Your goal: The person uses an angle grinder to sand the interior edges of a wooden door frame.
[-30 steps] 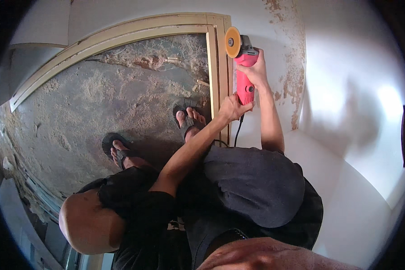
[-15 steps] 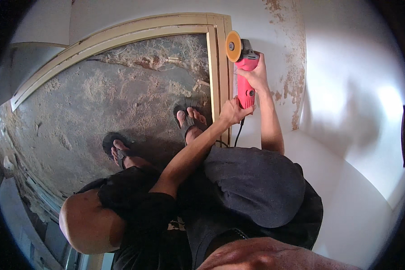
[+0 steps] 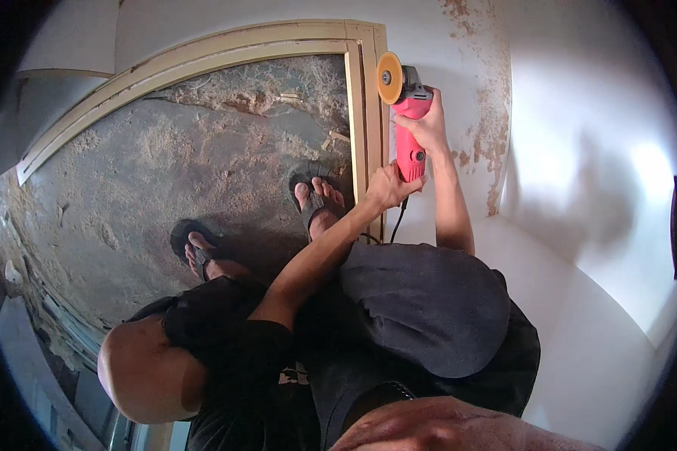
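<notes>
Both my hands hold a red angle grinder with a grey head and a yellow disc. My left hand is closed around its rear end, near the black cord. Farther forward, my right hand wraps the body just behind the grey head. The grinder points away from me, its disc beside the cream wooden frame near the frame's far right corner. I cannot tell whether the disc touches the wood or is spinning.
The cream frame encloses a rough grey floor strewn with dust, where my sandalled feet stand. A white wall with brown peeling patches rises on the right. The black cord hangs by my knee. Long strips lie at the lower left.
</notes>
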A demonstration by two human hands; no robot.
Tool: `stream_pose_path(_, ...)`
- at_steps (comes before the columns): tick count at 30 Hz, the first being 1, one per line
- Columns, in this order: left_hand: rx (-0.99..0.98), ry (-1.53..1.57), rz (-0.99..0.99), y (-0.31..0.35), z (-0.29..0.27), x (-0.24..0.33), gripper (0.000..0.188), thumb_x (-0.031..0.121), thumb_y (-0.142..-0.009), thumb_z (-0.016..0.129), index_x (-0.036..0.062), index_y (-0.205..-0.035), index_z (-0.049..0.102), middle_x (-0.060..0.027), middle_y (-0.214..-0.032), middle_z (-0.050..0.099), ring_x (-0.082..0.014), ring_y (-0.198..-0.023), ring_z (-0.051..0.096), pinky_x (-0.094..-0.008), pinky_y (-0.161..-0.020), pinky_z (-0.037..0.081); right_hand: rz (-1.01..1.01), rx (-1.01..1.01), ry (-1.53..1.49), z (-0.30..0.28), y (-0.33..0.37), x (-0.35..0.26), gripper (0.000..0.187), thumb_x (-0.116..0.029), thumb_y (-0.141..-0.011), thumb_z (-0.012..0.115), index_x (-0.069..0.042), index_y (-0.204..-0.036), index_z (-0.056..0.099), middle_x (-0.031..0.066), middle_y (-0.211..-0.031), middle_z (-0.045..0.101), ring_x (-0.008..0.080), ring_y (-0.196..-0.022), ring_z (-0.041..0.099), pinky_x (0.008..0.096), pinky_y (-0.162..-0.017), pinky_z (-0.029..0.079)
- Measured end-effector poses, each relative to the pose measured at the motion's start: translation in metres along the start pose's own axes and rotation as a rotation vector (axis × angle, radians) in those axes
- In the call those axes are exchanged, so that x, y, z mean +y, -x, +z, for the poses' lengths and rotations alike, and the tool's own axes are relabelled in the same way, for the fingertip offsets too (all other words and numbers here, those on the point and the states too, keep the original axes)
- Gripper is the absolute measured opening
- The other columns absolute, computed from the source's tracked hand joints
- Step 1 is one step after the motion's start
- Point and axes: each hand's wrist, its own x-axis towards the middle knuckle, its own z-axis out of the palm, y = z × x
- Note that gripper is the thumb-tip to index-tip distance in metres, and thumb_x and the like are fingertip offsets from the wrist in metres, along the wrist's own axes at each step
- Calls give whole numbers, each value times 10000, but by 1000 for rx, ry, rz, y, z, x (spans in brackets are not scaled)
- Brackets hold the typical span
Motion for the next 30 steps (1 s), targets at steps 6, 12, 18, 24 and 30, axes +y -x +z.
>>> stream_pose_path(6, 14, -17, -7, 3, 2, -1, 715, 682, -798, 729, 4, -1025, 705, -260, -902, 731, -418, -852, 743, -478, -798, 589, 11, 3, 2, 0, 4, 1, 754, -21, -690, 867, -26, -1319, 450, 111, -1192, 632, 212, -1074, 640, 374, -963, 542)
stream_pose_path(12, 32, 48, 26, 10, 3, -3, 688, 655, -810, 728, -3, -1011, 702, -248, -881, 734, -415, -846, 744, -488, -801, 587, 19, 1, -10, 3, 11, -2, 740, -5, -690, 852, -40, -1318, 463, 100, -1189, 629, 202, -1076, 636, 377, -968, 538)
stream_pose_path(18, 1, -49, 36, 25, 10, 4, 750, 672, -826, 722, -29, -1085, 652, -230, -866, 727, -384, -796, 745, -463, -765, 593, -17, 21, -54, -9, 25, 4, 803, -80, -664, 872, -23, -1339, 443, 143, -1199, 648, 250, -1086, 653, 405, -960, 550)
stream_pose_path(24, -21, -66, 13, 14, 9, 13, 887, 719, -785, 720, -66, -1179, 597, -321, -894, 714, -476, -885, 727, -542, -823, 584, 20, 67, -196, -27, 23, -7, 795, -20, -676, 857, -13, -1354, 441, 110, -1188, 639, 212, -1059, 653, 388, -925, 565)
stream_pose_path(30, 28, -20, -67, 14, 21, 1, 844, 679, -783, 755, -57, -1162, 592, -235, -892, 736, -402, -873, 746, -468, -820, 581, -13, 46, -244, -19, 26, -3, 805, 2, -670, 863, -15, -1358, 445, 109, -1223, 623, 204, -1105, 629, 383, -971, 549)
